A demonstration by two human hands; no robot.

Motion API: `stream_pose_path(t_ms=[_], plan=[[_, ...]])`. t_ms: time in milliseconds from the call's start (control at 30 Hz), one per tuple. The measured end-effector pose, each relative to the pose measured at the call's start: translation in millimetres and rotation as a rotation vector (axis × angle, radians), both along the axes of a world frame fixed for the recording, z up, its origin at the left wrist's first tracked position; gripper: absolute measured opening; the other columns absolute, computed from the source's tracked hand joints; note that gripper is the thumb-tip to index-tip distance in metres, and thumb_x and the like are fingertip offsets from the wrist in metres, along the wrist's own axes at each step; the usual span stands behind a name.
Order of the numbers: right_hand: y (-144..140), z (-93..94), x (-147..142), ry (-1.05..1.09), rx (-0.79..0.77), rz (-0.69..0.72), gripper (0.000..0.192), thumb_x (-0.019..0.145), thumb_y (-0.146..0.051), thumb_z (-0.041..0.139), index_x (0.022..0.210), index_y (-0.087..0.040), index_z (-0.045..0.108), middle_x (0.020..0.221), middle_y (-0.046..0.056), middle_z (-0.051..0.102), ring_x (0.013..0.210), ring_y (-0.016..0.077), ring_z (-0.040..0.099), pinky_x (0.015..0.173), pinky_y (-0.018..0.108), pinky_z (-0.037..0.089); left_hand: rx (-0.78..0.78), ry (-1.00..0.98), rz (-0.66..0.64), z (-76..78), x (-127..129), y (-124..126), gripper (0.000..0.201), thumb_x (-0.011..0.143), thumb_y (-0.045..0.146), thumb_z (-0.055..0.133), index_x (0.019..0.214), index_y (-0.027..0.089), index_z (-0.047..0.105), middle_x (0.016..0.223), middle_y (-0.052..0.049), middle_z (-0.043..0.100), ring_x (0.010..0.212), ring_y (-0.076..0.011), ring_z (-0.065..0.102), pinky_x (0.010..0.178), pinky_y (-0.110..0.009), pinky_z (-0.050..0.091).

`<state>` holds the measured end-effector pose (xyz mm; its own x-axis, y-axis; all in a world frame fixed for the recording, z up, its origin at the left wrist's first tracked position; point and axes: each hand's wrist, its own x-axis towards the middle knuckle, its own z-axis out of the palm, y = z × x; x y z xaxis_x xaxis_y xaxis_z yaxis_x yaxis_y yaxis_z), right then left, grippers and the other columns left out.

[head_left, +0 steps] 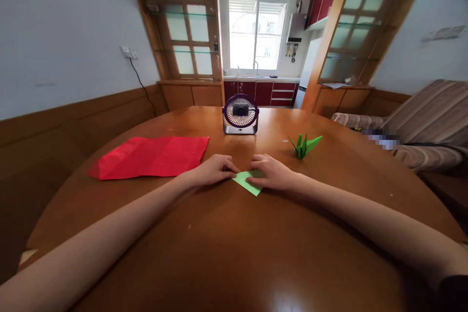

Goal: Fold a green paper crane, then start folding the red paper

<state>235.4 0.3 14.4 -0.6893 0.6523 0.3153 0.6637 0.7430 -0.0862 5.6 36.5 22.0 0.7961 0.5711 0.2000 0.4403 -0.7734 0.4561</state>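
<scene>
Apparently, the light-green origami paper (255,189) at the frame's centre is folded flat but not yet shaped, left hand (218,168) pinching its corner, right hand (272,170) with thumb and fingers apart on it, a green origami crane (302,148) standing finished centre-right.

Across the table (219,253) from you stands a round fan (240,111), dark purple around its grille. A creased red sheet (153,156) lies to your left, a green folded bird (302,148) to your right. Further back — past the table's edge — you have a window (242,34) above a kitchen counter (288,79) with dark red cupboards (253,93). A black cord (138,77) hangs from the wall socket (126,52) on your left; a striped armchair (431,112) sits far right.
</scene>
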Motion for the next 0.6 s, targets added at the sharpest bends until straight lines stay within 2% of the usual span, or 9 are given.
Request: stream_pose_path(t_ms=[167, 367, 467, 600], plan=[[-6, 6.8, -1, 0.019, -0.035, -0.042, 0.018, 0.083, -0.030, 0.067, 0.086, -0.012, 0.068, 0.082, 0.005, 0.060, 0.073, 0.0150, 0.053, 0.072, 0.029, 0.040, 0.015, -0.024, -0.028, -0.5, -2, 3, 0.017, 0.087, 0.023, 0.061, 0.095, 0.021, 0.076, 0.077, -0.001, 0.060, 0.068, -0.0106, 0.057, 0.065, -0.021, 0.044], [-17, 17.4, -1, -0.028, -0.076, -0.111, 0.010, 0.080, -0.021, 0.064, 0.073, -0.014, 0.066, 0.073, 0.002, 0.056, 0.064, 0.0112, 0.049, 0.059, 0.024, 0.033, -0.001, -0.035, -0.073, 1.3, -11, -4, 0.019, 0.089, 0.024, 0.057, 0.096, 0.018, 0.073, 0.086, -0.004, 0.064, 0.076, -0.0122, 0.062, 0.068, -0.021, 0.048], [-22, 18.2, -1, -0.048, -0.030, -0.072, 0.013, 0.081, -0.019, 0.060, 0.070, -0.015, 0.065, 0.071, 0.001, 0.055, 0.061, 0.0103, 0.047, 0.058, 0.024, 0.031, 0.025, -0.015, -0.080, 3.7, -13, -7, 0.020, 0.090, 0.024, 0.055, 0.097, 0.017, 0.072, 0.089, -0.006, 0.065, 0.079, -0.0130, 0.062, 0.070, -0.022, 0.049], [-24, 9.2, 2, -0.055, 0.108, -0.016, 0.017, 0.085, -0.019, 0.056, 0.070, -0.016, 0.064, 0.072, 0.002, 0.055, 0.060, 0.0108, 0.045, 0.060, 0.026, 0.031, 0.076, 0.018, -0.084, 5.9, -13, -12, 0.020, 0.090, 0.021, 0.053, 0.096, 0.016, 0.071, 0.090, -0.006, 0.066, 0.080, -0.0134, 0.063, 0.072, -0.023, 0.049]])
